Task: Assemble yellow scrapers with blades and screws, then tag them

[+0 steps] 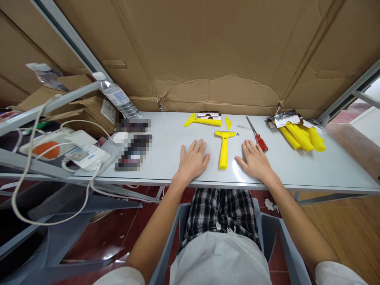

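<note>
My left hand (194, 160) lies flat on the table with its fingers spread, holding nothing. My right hand (255, 160) also rests palm down, open, its fingertips close to a red-handled screwdriver (261, 142). Between the two hands is a yellow T-shaped scraper (223, 152), its head pointing away from me. Tiny metal bits, perhaps screws (237, 133), sit beside that head. Farther back lie a second yellow scraper (204, 120), a small yellow wedge-shaped piece (228, 123) and a thin clear or metallic strip (244, 128).
Several yellow scrapers with card packaging (301, 134) are piled at the right. On the left stand a water bottle (118, 97), a cardboard box (86, 113) and power strips (86, 154) with white cables. A cardboard wall (219, 51) closes off the table's back.
</note>
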Action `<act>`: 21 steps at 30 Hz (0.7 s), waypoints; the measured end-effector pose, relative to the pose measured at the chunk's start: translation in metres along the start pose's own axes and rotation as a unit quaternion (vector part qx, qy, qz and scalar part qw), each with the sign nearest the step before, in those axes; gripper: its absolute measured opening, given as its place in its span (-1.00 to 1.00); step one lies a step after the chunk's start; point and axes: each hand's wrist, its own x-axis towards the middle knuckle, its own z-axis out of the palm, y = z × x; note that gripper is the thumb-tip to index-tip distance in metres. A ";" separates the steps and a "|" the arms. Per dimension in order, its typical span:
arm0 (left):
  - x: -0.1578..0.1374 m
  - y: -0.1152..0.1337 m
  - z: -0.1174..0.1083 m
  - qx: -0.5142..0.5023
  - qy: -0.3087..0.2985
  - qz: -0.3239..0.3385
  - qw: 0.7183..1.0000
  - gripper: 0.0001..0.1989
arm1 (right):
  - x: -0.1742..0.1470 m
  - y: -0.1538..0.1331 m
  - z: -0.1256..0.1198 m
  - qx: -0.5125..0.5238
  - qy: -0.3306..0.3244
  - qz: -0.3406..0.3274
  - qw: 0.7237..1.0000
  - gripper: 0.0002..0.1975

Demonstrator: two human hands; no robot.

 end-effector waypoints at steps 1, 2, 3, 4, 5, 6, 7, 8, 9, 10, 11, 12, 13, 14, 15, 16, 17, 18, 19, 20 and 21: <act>0.001 0.000 -0.002 0.006 0.002 0.001 1.000 -0.36 | 0.000 0.000 0.000 0.001 0.001 -0.002 1.000 -0.06; 0.002 0.000 -0.003 0.012 0.005 0.004 1.000 -0.37 | 0.001 0.001 -0.001 0.003 0.002 -0.004 1.000 -0.06; 0.003 0.001 -0.005 0.019 0.009 0.007 1.000 -0.39 | 0.001 0.001 -0.002 0.003 0.001 -0.006 1.000 -0.06; 0.005 0.001 -0.007 0.026 0.013 0.011 1.000 -0.42 | 0.001 0.001 -0.003 0.003 0.000 -0.007 1.000 -0.07; 0.007 0.001 -0.010 0.033 0.018 0.016 0.999 -0.45 | 0.002 0.001 -0.005 0.002 -0.003 -0.008 1.000 -0.07; 0.009 0.002 -0.012 0.041 0.022 0.020 0.999 -0.48 | 0.002 0.000 -0.007 0.000 -0.005 -0.009 1.000 -0.08; 0.011 0.001 -0.014 0.050 0.025 0.023 0.998 -0.52 | 0.002 -0.001 -0.010 -0.002 -0.007 -0.009 1.000 -0.09; 0.015 0.000 -0.017 0.059 0.026 0.026 0.998 -0.54 | 0.002 -0.002 -0.013 -0.004 -0.008 -0.008 1.000 -0.11; 0.019 -0.001 -0.019 0.066 0.026 0.031 0.997 -0.56 | 0.003 -0.003 -0.017 -0.006 -0.007 -0.006 1.000 -0.15; 0.024 -0.004 -0.021 0.071 0.024 0.036 0.997 -0.58 | 0.004 -0.004 -0.022 -0.008 -0.007 -0.003 1.000 -0.19; 0.030 -0.007 -0.023 0.070 0.022 0.043 0.996 -0.58 | 0.005 -0.006 -0.028 -0.011 -0.009 0.001 1.000 -0.22; 0.038 -0.012 -0.026 0.063 0.019 0.050 0.997 -0.59 | 0.008 -0.008 -0.033 -0.014 -0.013 0.005 1.000 -0.26; 0.047 -0.017 -0.028 0.050 0.015 0.054 0.997 -0.61 | 0.011 -0.009 -0.039 -0.018 -0.019 0.009 1.000 -0.28; 0.058 -0.022 -0.030 0.031 0.013 0.050 0.998 -0.62 | 0.014 -0.010 -0.045 -0.022 -0.026 0.012 0.999 -0.29; 0.070 -0.028 -0.033 0.010 0.015 0.040 0.999 -0.64 | 0.018 -0.011 -0.050 -0.025 -0.032 0.013 0.999 -0.29; 0.082 -0.033 -0.035 -0.012 0.020 0.027 0.999 -0.65 | 0.023 -0.012 -0.056 -0.027 -0.038 0.014 0.999 -0.30; 0.096 -0.038 -0.038 -0.034 0.028 0.010 0.999 -0.65 | 0.028 -0.012 -0.060 -0.028 -0.042 0.016 0.999 -0.32; 0.109 -0.042 -0.042 -0.041 0.036 0.000 0.999 -0.64 | 0.033 -0.012 -0.064 -0.028 -0.045 0.019 0.998 -0.34; 0.123 -0.045 -0.045 -0.043 0.044 -0.007 0.998 -0.62 | 0.038 -0.012 -0.068 -0.027 -0.048 0.023 0.998 -0.36; 0.137 -0.048 -0.048 -0.044 0.053 -0.015 0.997 -0.60 | 0.042 -0.012 -0.071 -0.026 -0.054 0.028 0.998 -0.37; 0.150 -0.050 -0.051 -0.046 0.062 -0.023 0.997 -0.57 | 0.045 -0.012 -0.074 -0.025 -0.060 0.034 0.997 -0.39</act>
